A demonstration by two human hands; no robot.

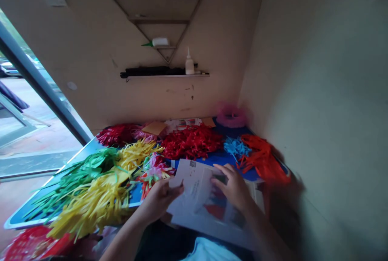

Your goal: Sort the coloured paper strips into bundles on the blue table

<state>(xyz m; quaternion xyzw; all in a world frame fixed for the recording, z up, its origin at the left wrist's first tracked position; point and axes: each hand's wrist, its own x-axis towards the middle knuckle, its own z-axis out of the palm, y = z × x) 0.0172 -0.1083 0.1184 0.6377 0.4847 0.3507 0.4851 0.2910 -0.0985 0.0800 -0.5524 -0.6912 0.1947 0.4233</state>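
Observation:
A large white printed sheet (194,204) with a QR code and red and blue pictures is tilted in front of me over the table's near edge. My left hand (162,198) is closed on its left edge, thumb on top. Over the sheet's upper right part, my right hand (235,188) lies with its fingers apart, seemingly touching the surface. Beside my left hand is a bunch of mixed pink, green and white strips (156,168). A heap of red strips (192,141) lies just beyond the sheet.
Yellow strips (97,200) and green strips (79,176) cover the left of the blue table (21,214). Orange strips (262,158), blue strips (236,146) and a pink bag (232,116) lie right. A wall shelf (166,76) holds a white bottle (189,66). A red basket (27,245) is lower left.

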